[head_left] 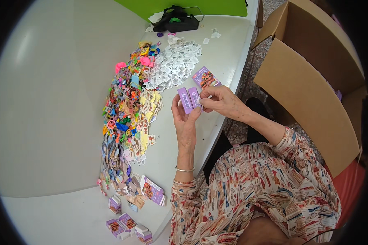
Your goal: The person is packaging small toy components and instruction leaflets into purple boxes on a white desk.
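Observation:
Two small purple boxes, a left one (185,101) and a right one (194,96), stand side by side just above the table's near edge. My left hand (185,122) is wrapped round them from below, its thumb on the right box. At that box's right edge, my right hand (217,100) has thumb and fingers pinched together; what is between them, if anything, is too small to make out. Just beyond lies another purple box (204,77) with cartoon figures on its face, partly behind my right hand.
Left of my hands are heaps of white labels (176,61), colourful small trinkets (126,98) and yellow card pieces (148,106). Flat purple cartons (153,191) lie nearer me. A black tape dispenser (184,23) stands at the back. An open cardboard box (306,102) is to the right.

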`<state>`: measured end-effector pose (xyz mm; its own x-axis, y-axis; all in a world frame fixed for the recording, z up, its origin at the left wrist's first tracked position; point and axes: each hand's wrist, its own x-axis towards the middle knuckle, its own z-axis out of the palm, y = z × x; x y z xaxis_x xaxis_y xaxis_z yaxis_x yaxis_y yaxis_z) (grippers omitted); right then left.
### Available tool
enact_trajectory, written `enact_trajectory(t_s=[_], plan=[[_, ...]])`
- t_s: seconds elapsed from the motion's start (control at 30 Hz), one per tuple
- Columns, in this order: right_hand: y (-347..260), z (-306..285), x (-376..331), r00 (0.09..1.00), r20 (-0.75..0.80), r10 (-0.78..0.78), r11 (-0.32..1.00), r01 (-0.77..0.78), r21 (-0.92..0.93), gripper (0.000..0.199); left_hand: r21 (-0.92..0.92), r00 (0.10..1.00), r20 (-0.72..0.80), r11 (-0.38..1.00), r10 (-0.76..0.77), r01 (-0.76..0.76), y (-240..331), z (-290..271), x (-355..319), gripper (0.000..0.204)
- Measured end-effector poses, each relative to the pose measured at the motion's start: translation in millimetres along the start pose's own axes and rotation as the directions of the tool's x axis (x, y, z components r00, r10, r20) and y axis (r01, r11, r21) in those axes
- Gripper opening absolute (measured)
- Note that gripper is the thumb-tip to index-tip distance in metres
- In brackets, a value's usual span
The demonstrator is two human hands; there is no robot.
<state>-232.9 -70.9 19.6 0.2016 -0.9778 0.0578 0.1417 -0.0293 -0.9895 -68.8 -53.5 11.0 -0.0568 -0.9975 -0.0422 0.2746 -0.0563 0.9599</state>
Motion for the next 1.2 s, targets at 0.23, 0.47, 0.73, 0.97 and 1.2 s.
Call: enact_trajectory(t_s=[0.23,0.47,0.73,0.97,1.2], plan=[[-18.3,2.5,-6.1,0.998,0.007,-0.056,0.925,0.055,-0.376,0.013,0.167,0.988,-0.037,0.976,0.151,-0.143,-2.9,8.5,-11.7,0.082],[-17.7,12.2,-7.7,0.996,0.088,-0.008,0.988,0.022,-0.155,0.040,-0.041,0.973,-0.210,0.993,0.095,-0.106,6.9,6.7,-21.4,0.073],[21.9,42.0,-13.6,0.879,0.284,-0.383,0.754,0.475,-0.454,0.088,-0.299,0.980,-0.142,0.950,-0.138,0.090,7.0,-5.2,-42.9,0.065],[54.1,55.8,1.6,0.851,0.283,-0.442,0.766,0.522,-0.375,0.046,-0.127,0.932,-0.363,0.990,0.011,-0.061,2.1,-40.9,-63.0,0.071],[64.9,50.1,4.4,0.880,0.313,-0.358,0.770,0.468,-0.434,0.030,0.348,0.902,-0.417,0.936,0.111,0.045,-19.5,-97.8,-94.2,0.080]])
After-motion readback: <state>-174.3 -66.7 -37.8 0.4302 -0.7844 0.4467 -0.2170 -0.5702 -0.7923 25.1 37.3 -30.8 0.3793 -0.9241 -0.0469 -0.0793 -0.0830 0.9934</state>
